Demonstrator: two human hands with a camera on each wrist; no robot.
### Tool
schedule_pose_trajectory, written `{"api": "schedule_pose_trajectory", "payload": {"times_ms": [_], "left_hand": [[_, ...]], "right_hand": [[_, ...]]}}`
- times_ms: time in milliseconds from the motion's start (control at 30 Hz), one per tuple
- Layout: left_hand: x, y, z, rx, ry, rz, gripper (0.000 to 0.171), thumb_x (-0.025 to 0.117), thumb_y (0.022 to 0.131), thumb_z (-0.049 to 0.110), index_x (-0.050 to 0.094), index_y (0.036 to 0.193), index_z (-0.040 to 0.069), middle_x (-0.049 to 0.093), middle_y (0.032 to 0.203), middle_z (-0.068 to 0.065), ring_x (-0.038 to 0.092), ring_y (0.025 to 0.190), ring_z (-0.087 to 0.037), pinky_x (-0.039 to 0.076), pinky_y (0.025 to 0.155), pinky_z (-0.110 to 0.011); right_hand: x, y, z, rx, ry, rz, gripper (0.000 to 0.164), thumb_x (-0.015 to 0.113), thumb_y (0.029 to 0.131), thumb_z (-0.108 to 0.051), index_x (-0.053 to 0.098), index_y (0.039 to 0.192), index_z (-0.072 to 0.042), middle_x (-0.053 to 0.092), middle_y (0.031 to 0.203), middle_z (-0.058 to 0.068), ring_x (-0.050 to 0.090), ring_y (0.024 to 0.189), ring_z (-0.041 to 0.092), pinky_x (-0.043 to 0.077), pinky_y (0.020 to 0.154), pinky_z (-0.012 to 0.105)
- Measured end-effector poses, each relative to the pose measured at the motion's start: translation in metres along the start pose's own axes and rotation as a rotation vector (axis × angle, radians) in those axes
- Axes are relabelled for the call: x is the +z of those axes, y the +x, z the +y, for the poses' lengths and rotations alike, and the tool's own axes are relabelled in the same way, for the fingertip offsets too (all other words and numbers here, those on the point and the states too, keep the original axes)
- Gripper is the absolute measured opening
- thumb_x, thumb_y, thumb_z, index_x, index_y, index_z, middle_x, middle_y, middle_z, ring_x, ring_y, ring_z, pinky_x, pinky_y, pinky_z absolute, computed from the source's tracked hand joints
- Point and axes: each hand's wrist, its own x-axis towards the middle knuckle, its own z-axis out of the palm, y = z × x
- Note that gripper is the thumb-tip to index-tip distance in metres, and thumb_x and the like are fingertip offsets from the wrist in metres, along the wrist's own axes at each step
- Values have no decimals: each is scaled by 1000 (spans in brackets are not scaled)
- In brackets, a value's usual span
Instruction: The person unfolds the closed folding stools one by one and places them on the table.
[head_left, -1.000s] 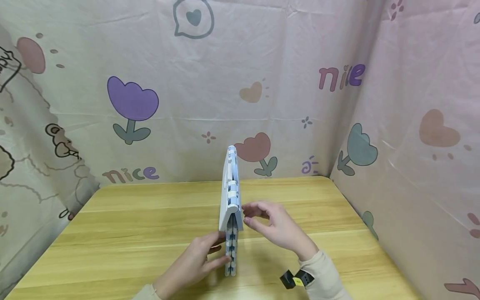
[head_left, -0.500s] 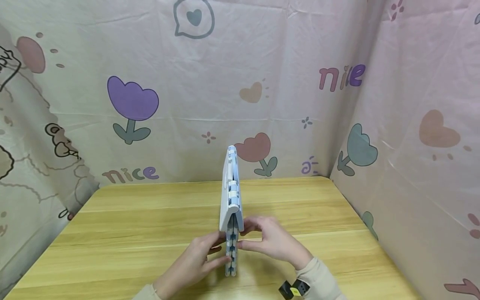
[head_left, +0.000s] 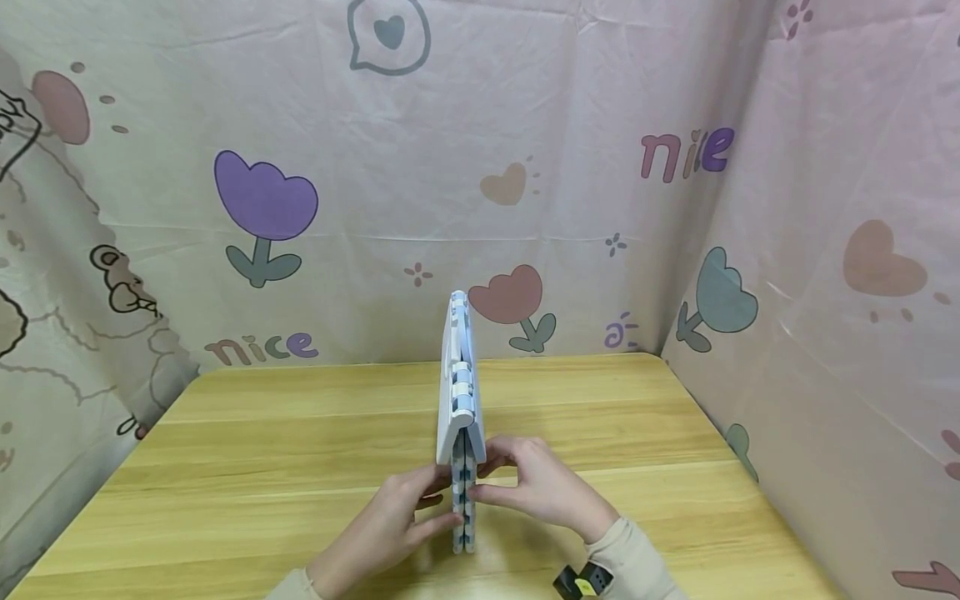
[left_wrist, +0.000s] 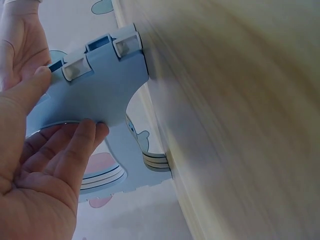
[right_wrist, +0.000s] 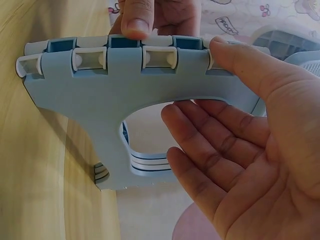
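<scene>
On the table (head_left: 300, 417) we grip a still-folded stool (head_left: 462, 392), left hand (head_left: 393, 508) at eight o'clock, right hand (head_left: 543, 483) at four.

Pale pink printed fabric backdrop (head_left: 450, 117) behind a yellow wood-grain tabletop (head_left: 262, 425)
Lightly creased, it rises on three sides, bearing a purple cartoon tulip (head_left: 266, 200) and multicoloured "nice" lettering (head_left: 688, 157).

Flower-printed cloth (head_left: 420, 158) behind wooden table (head_left: 300, 442)

Pale blue-and-white plastic folding stool (head_left: 462, 400) with chunky hinges (right_wrist: 160, 57), folded up pretty slim, standing upright on the yellow wood-grain table (head_left: 300, 433), roughly mid-width.
</scene>
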Motion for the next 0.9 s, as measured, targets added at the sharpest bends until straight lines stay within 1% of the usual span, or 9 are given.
{"api": "schedule_pose_trajectory", "payload": {"times_ms": [100,200,367,433,567,733,900], "left_hand": [[0,0,0,0,-3,2,48,77,100,32,63,140,8,73,139,-14,74,123,-33,64,95,-27],[0,0,0,3,-4,3,48,76,100,33,63,140,9,73,139,-13,74,123,-33,65,95,-27],[-1,-1,-1,25,1,13,46,76,101,32,64,138,9,72,140,-15,74,123,-35,64,95,-26],[-2,-1,-1,35,4,21,44,77,100,30,64,138,10,72,140,-15,74,123,-35,64,95,-26],[-3,-3,-2,68,15,41,41,79,99,25,65,136,11,73,138,-14,75,121,-35,64,93,-26],[-4,-7,-2,97,21,60,43,81,97,17,65,136,10,73,137,-14,75,120,-34,64,93,-26],[-6,-11,-3,100,25,68,45,80,98,18,64,138,6,73,137,-15,75,120,-35,64,94,-27]], "right_hand": [[0,0,-1,2,0,0,30,82,95,-39,76,118,-20,79,111,-11,76,103,15,60,102,34],[-1,0,-2,8,-7,1,31,82,95,-39,76,118,-20,79,110,-11,76,103,14,60,101,33],[-1,0,-1,7,-11,5,31,83,94,-39,76,117,-19,79,109,-11,76,103,14,61,103,41],[-1,-1,-1,0,-12,7,31,83,94,-39,76,117,-19,79,109,-10,76,103,14,62,103,44],[-1,-2,1,-6,-14,12,32,81,95,-39,75,119,-19,79,110,-10,76,102,13,62,103,44],[-1,-4,3,-15,-22,13,35,80,96,-42,74,122,-19,79,111,-9,74,102,7,62,103,46],[-1,-6,6,-23,-41,20,38,80,96,-41,73,125,-17,79,111,-9,73,101,4,62,102,43]]}}
